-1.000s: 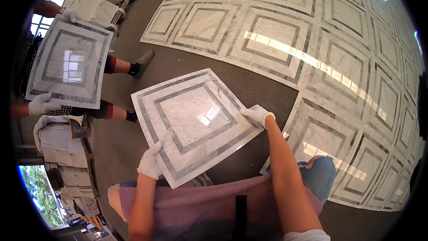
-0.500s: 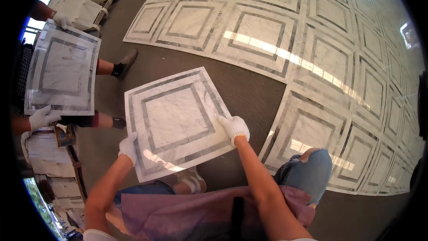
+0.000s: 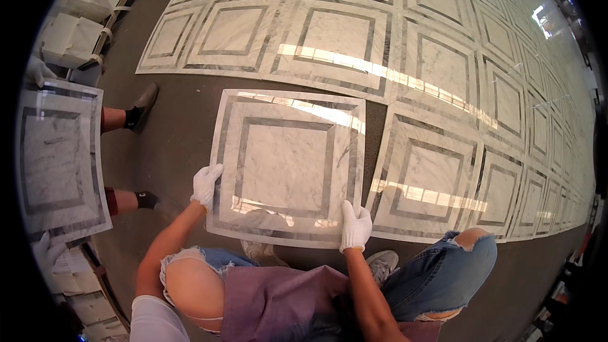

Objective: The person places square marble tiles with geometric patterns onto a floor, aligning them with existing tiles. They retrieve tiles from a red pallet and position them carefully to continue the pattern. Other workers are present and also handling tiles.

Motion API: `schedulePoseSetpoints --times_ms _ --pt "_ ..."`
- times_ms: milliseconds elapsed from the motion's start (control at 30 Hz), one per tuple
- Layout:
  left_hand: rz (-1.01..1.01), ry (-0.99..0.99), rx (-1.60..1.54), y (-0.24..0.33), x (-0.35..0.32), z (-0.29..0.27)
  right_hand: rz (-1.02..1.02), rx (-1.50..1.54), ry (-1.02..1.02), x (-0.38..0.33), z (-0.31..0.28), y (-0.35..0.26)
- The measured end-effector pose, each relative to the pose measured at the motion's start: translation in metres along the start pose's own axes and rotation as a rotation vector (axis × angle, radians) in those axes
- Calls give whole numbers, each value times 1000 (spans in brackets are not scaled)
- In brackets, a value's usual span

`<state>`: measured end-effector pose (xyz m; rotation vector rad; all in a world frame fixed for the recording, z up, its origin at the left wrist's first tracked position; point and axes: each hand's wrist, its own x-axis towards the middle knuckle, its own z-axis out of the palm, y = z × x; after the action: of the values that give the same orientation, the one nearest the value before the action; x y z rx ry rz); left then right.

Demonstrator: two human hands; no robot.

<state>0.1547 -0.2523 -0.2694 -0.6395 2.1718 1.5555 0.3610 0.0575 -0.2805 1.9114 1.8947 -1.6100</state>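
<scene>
I hold a square marble tile [image 3: 288, 166] flat over the grey floor [image 3: 177, 126], my left hand [image 3: 206, 185] clamped on its left edge near the lower corner, my right hand [image 3: 355, 225] gripping its near edge toward the right corner. Both hands wear white gloves; the fingers lie on top of the tile and whatever curls beneath it is hidden, so I cannot tell how far they wrap under.

The tile hangs just short of the laid tiles [image 3: 405, 63]: its far edge runs close beside the row beyond it, its right edge close beside the next laid piece, with a thin dark strip of floor showing between. I cannot tell whether the tile touches the floor. My shoe [image 3: 383, 265] peeks out below the tile's near edge, partly covered by my right forearm, and my knees in torn jeans [image 3: 443, 275] sit below that.

Left of the tile lies bare floor, open as far as a co-worker's legs and dark shoe [image 3: 144, 102]. That person carries a second tile [image 3: 57, 161], which hides everything but the legs, a gloved hand [image 3: 47, 250] at its lower edge and another at its top. Wrapped white bundles [image 3: 76, 38] are stacked beyond, bent by the lens rim.
</scene>
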Motion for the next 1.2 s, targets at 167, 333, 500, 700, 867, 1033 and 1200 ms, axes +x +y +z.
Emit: schedulePoseSetpoints --times_ms 167,333,500,700,867,1033,1200 --pt "32 -109 -46 -21 37 46 -46 52 150 24 4 30" --pt "62 -97 38 -33 64 58 32 250 143 28 15 39" --pt "82 -102 73 -38 59 53 25 264 178 19 21 53" --pt "-4 -83 10 -66 50 44 36 152 159 17 18 62" --pt "65 -174 472 -56 54 32 44 173 169 14 21 61" --pt "74 -516 1676 57 62 50 32 124 202 16 25 68" --pt "1157 -204 1097 100 82 149 49 60 189 19 24 75"
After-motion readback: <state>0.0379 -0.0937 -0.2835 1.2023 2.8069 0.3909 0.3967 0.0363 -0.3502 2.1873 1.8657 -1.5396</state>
